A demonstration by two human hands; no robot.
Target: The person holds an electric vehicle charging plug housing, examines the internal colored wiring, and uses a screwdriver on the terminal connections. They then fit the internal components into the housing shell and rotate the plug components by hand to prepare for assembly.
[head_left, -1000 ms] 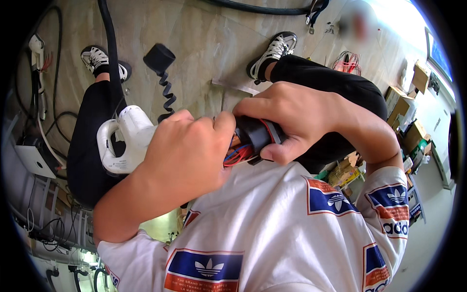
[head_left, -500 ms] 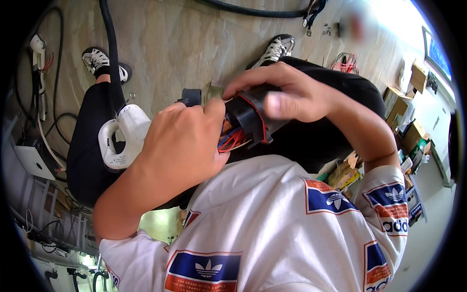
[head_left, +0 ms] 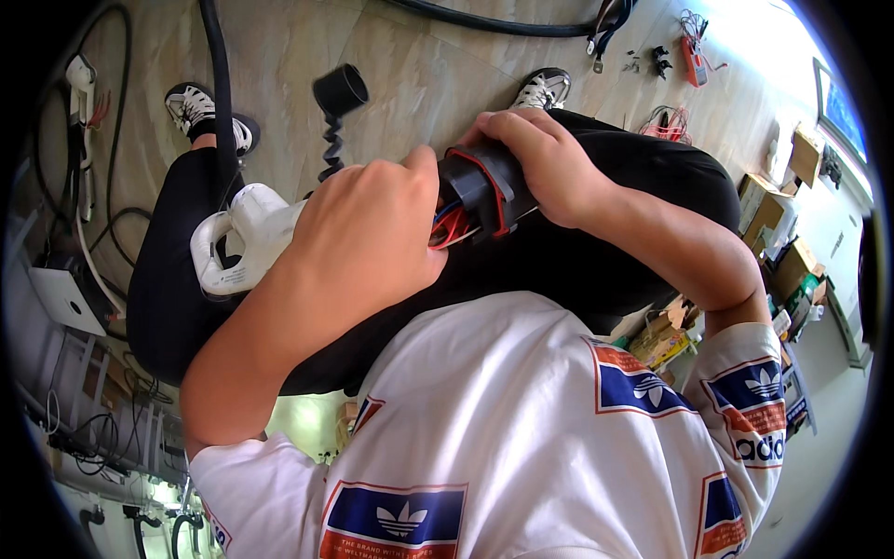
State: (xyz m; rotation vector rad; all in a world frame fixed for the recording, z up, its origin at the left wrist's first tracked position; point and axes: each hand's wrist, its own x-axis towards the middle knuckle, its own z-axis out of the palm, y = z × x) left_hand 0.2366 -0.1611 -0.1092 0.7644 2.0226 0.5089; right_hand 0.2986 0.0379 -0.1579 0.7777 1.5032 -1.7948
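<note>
Over the lap: left hand (head_left: 372, 233) wrapped around white handled device (head_left: 242, 247); right hand (head_left: 545, 163) clamped on black cylindrical connector (head_left: 480, 191), red wires (head_left: 452, 228) showing between hands.

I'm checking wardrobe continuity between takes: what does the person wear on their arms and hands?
Both forearms are bare. The left hand and right hand wear no gloves, and no ring or watch shows. Short white T-shirt sleeves cover the upper arms, printed with blue-and-orange rectangular patches.
</note>
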